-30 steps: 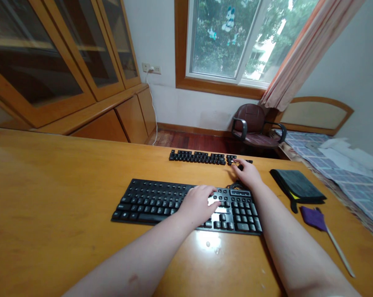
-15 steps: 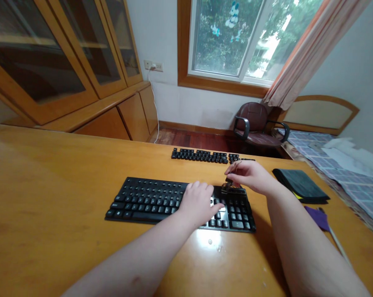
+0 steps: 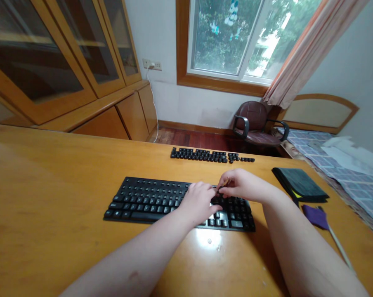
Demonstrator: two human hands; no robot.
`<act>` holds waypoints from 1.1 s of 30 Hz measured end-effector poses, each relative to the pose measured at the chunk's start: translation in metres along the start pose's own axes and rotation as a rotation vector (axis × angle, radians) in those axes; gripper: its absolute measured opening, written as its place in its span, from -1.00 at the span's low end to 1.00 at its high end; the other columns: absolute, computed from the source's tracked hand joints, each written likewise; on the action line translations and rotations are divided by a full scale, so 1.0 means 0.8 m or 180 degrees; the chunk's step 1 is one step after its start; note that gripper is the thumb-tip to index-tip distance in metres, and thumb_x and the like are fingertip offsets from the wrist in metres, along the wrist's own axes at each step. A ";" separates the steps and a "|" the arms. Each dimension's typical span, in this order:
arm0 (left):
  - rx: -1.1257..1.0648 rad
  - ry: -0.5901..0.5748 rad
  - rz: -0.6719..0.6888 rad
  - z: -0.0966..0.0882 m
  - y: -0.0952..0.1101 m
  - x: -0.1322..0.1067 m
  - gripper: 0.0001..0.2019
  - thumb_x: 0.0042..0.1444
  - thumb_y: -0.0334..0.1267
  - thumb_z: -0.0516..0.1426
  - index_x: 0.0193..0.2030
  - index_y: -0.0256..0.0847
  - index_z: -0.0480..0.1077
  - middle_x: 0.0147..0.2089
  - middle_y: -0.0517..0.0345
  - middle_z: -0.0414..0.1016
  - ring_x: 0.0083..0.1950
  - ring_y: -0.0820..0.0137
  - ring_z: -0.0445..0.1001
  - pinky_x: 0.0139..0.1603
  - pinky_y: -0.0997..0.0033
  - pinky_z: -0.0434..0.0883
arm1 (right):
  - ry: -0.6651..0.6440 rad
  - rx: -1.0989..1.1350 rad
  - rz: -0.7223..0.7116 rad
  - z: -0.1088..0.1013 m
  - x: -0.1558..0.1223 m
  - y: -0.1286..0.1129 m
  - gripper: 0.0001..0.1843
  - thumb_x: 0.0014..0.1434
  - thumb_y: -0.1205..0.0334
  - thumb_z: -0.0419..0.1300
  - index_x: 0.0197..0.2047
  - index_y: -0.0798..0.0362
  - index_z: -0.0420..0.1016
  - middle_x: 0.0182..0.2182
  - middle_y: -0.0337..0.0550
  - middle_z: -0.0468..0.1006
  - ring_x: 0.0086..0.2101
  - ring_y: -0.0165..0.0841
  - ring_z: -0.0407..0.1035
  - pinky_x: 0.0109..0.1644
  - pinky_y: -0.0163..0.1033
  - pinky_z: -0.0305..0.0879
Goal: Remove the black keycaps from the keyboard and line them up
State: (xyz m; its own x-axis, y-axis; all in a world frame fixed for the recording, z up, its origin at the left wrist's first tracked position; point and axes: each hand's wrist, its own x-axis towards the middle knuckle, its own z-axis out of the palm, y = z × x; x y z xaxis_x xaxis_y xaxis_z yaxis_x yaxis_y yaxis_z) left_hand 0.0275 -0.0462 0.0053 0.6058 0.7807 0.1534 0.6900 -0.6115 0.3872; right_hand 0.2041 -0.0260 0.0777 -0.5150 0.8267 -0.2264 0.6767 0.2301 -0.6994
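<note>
A black keyboard (image 3: pixel 149 215) lies on the wooden desk, and several keys in its upper rows are without caps. My left hand (image 3: pixel 199 203) rests palm down across its middle right part, thumb stretched out, holding nothing. Close beside those fingertips, over the keyboard's upper right part, my right hand (image 3: pixel 240 185) is pinched on a small keycap puller (image 3: pixel 220 191), its thin wire partly hidden by my fingers. Removed black keycaps (image 3: pixel 199 155) stand in rows along the desk's far edge, with a smaller group (image 3: pixel 234 157) to their right.
To the right lie a dark folded cloth (image 3: pixel 300 182), a purple cloth (image 3: pixel 315 217) and a thin pale stick (image 3: pixel 340 247). A small round bit (image 3: pixel 209 241) sits on the desk in front of the keyboard. Beyond the desk stands an office chair (image 3: pixel 253 123).
My right hand has moved left and slightly down with the keycap puller, closer to my left hand. The right-hand keycap group is now uncovered. My left hand stays in place.
</note>
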 end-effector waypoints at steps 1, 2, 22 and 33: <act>-0.0005 -0.0011 -0.0010 0.000 0.000 0.000 -0.65 -0.02 0.00 0.19 -0.16 -0.16 0.38 -0.18 0.10 0.42 -0.07 0.22 0.32 -0.08 0.21 0.22 | -0.0006 -0.0043 -0.0005 0.000 -0.001 -0.002 -0.85 0.02 0.25 0.16 -0.32 0.09 0.49 -0.47 -0.17 0.57 -0.47 -0.38 0.44 -0.40 -0.32 0.32; -0.0009 -0.0021 -0.0018 0.000 0.000 0.000 -0.65 -0.02 0.01 0.19 -0.16 -0.15 0.39 -0.18 0.09 0.42 -0.07 0.22 0.32 -0.07 0.21 0.21 | -0.0008 -0.0083 -0.0007 -0.001 -0.001 -0.004 -0.85 0.02 0.26 0.15 -0.32 0.09 0.50 -0.48 -0.18 0.57 -0.47 -0.38 0.44 -0.40 -0.32 0.31; -0.0217 0.0053 0.0114 0.003 -0.003 0.001 -0.78 0.02 -0.10 0.18 -0.24 -0.16 0.42 -0.24 0.12 0.47 -0.15 0.27 0.38 -0.12 0.28 0.26 | -0.0060 -0.1314 -0.0308 -0.004 -0.016 -0.024 -0.76 0.01 0.35 0.16 -0.27 -0.05 0.60 -0.36 -0.19 0.59 -0.36 -0.36 0.43 -0.23 -0.32 0.27; -0.0361 -0.0057 0.0185 0.004 0.001 0.002 -0.79 0.07 -0.15 0.13 -0.19 -0.18 0.43 -0.25 0.07 0.48 -0.14 0.26 0.41 -0.11 0.32 0.33 | -0.0003 -0.1313 -0.0460 -0.002 -0.017 -0.029 -0.76 0.00 0.41 0.13 -0.30 0.01 0.58 -0.38 -0.18 0.56 -0.35 -0.38 0.40 -0.24 -0.35 0.27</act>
State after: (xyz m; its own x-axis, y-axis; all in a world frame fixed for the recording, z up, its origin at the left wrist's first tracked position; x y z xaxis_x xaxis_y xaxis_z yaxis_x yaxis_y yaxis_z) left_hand 0.0301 -0.0459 0.0029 0.6511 0.7413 0.1628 0.6049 -0.6364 0.4786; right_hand 0.1961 -0.0418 0.0981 -0.6202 0.7706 -0.1468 0.7510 0.5293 -0.3947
